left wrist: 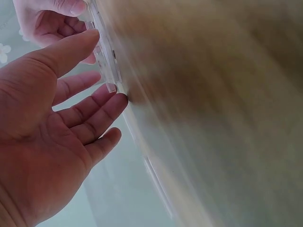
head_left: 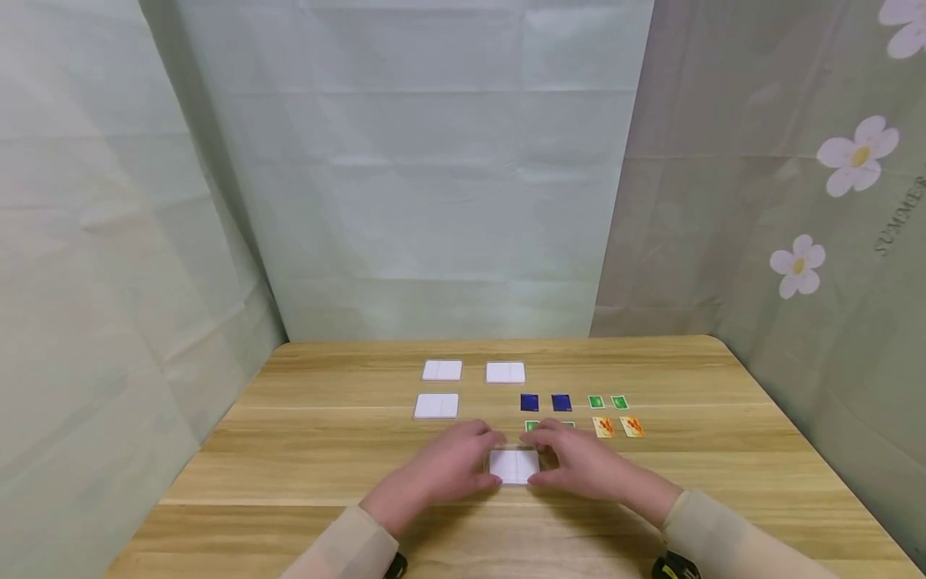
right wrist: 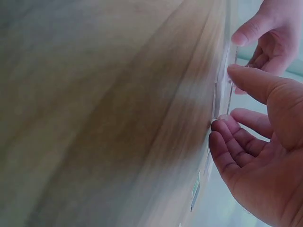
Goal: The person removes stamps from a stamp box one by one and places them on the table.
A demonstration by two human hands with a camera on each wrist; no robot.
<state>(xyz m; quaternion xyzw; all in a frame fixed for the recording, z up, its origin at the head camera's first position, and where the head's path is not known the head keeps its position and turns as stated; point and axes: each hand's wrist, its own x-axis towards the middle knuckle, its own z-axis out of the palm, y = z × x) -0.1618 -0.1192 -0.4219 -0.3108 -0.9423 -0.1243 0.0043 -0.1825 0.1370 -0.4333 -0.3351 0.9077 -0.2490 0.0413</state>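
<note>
A flat white square case lies on the wooden table near the front, between my two hands. My left hand holds its left edge and my right hand holds its right edge. In the left wrist view the thumb and fingertips pinch the clear rim of the case. The right wrist view shows the same hold, thumb and fingertips at the case. Both wrist views are blurred over the table.
Three more white cases lie farther back. To the right lie two blue cards, two green cards and two orange cards. Another green card is partly hidden behind my hands. Cloth backdrops surround the table.
</note>
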